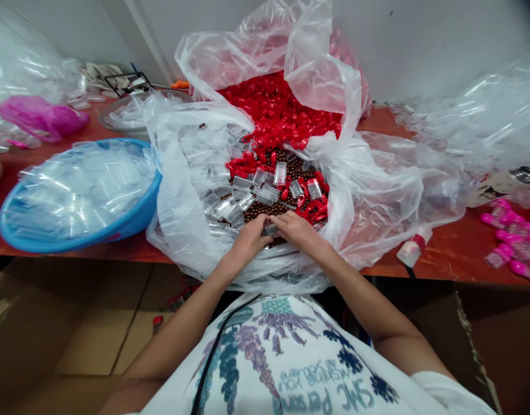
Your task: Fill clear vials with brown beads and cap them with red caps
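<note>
My left hand [250, 236] and my right hand [297, 231] meet at the near edge of a large clear plastic bag [178, 213], fingers bent and closed. A small clear plastic container [270, 229] shows between them, pinched by the left thumb and fingers. The right fingertips press together at its upper end; what they pinch is hidden. Just beyond lie brown beads [265, 210], loose clear containers [267, 194] and red plastic caps [319, 208], all inside the open bag.
Behind stands a bag heaped with red caps [273, 106]. A blue basin [135, 222] of clear plastic pieces is at left. Pink-capped containers [513, 236] and a red-and-clear container [414, 249] lie at right. Cardboard [91, 323] is below the table edge.
</note>
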Available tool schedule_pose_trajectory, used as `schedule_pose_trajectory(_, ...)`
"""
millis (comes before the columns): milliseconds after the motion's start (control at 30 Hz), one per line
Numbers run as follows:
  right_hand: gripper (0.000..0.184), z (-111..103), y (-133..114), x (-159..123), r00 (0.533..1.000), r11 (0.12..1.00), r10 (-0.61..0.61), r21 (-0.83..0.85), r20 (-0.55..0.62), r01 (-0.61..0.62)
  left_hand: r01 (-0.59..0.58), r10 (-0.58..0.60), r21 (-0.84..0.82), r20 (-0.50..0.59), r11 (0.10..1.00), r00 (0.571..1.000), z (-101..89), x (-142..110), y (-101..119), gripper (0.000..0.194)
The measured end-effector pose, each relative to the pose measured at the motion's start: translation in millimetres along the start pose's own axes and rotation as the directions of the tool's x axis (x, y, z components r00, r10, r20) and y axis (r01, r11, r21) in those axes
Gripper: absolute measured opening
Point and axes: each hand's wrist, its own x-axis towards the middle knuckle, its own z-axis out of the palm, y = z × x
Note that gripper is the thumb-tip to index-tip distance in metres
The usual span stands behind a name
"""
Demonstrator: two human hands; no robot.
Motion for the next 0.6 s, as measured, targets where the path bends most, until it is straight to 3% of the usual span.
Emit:
schedule_pose_trajectory(200,0.039,-3.9,4.7,-4.7,0.987,0.994,-0.06,-0.084,0.146,0.073,-0.009,0.009,0.002,0.075,1.0,0.997,-6.6,-5.2,-2.7,0.032)
schedule_pose_trajectory(433,0.023,-32.1,16.4,0.5,0.967,0.94,0.175,-0.323,0.183,-0.109,0.003,-0.026,0.188,0.116,0.982,0.993,-26.5,-9.7,-4.2,0.031)
schedule_pose_trajectory(533,0.023,-29.4,7.0,11.4,0.965,0.941,0.174,-0.321,0.197,-0.105,0.014,-0.039,0.211,0.115,0.977,0.993,-30.5,-6.5,-2.0,0.021)
schedule_pose_trajectory(600,0.022,-22.9,-1.3,19.4,0.964,0.957,0.15,-0.278,0.218,-0.086,0.043,-0.056,0.212,0.057,0.976,0.997,-34.2,-2.2,-2.2,0.019)
